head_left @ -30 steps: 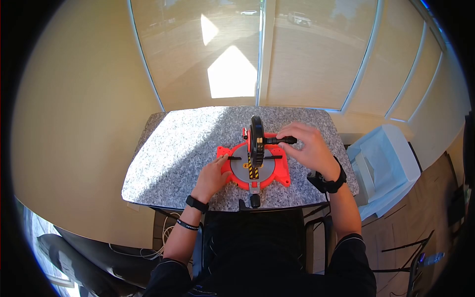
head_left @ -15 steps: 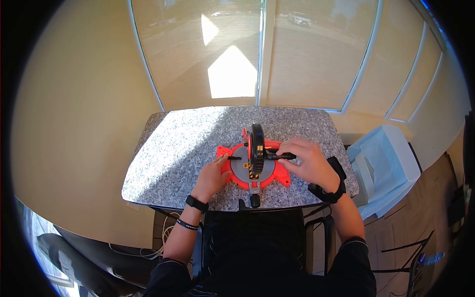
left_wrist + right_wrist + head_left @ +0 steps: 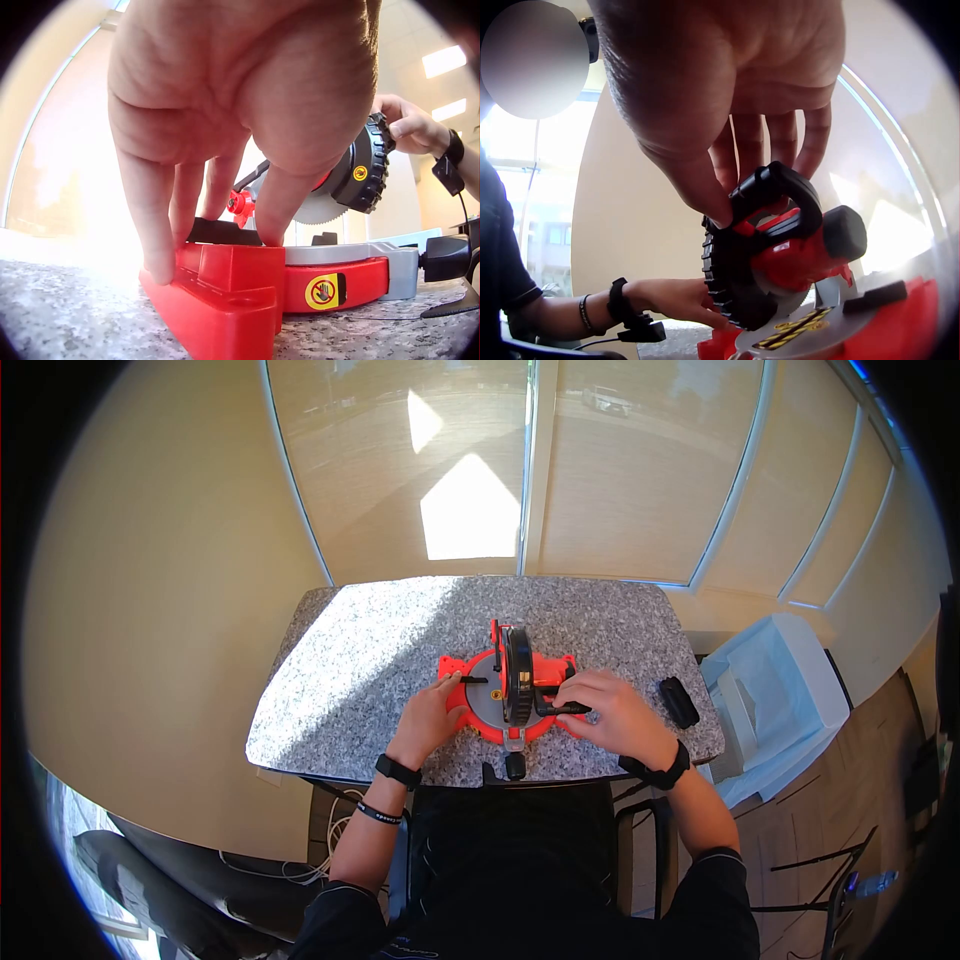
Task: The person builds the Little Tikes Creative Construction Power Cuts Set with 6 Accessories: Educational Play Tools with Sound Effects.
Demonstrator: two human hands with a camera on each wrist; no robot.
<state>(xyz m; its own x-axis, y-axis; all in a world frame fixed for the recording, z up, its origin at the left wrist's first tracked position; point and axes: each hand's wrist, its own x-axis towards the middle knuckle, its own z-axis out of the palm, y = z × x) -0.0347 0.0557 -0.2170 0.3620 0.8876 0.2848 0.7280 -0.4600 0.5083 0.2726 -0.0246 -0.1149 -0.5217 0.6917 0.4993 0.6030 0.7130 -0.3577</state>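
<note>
A toy miter saw with a red base [image 3: 240,300], a grey round plate [image 3: 482,703] and a black blade guard [image 3: 519,676] stands on the speckled table. My left hand [image 3: 425,722] rests on the left side of the base, its fingers and thumb on either side of the raised red block beside the black fence [image 3: 223,231]. My right hand [image 3: 618,718] holds the black handle [image 3: 795,193] at the saw's right, thumb on one side and fingers on the other. In the left wrist view the toothed blade [image 3: 322,211] shows below the guard.
A black oblong case [image 3: 679,702] lies on the table [image 3: 380,630] to the right of my right hand. A bin with a light blue liner [image 3: 790,690] stands on the floor at the right. Windows with shades rise behind the table.
My right hand has come down and toward me with the handle, and the saw head has tilted lower over the plate. The black case is now uncovered. My left hand has stayed put.
</note>
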